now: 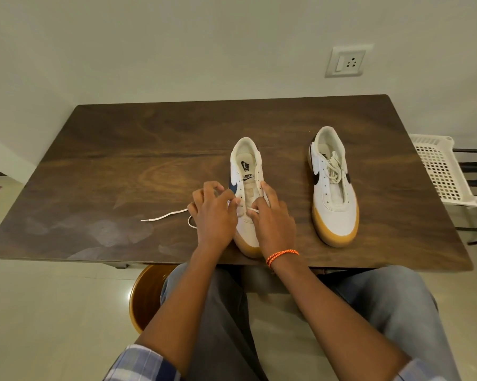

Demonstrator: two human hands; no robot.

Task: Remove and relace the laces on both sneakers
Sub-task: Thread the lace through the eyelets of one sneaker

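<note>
Two white sneakers with gum soles stand on the dark wooden table point(138, 149), toes toward me. The left sneaker point(247, 166) has almost all eyelets bare; its white lace point(166, 215) runs across the lowest eyelets and trails left over the table. My left hand point(214, 213) pinches the lace at the sneaker's left eyelet row. My right hand point(273, 218) rests over the toe and pinches the lace near the tongue. The right sneaker point(333, 188) stands apart, its lace bunched loosely on the tongue point(335, 167).
A white plastic basket point(441, 171) sits on a rack off the table's right edge. A brown round stool point(146, 295) shows below the table's near edge beside my knees. A wall socket point(347, 61) is behind.
</note>
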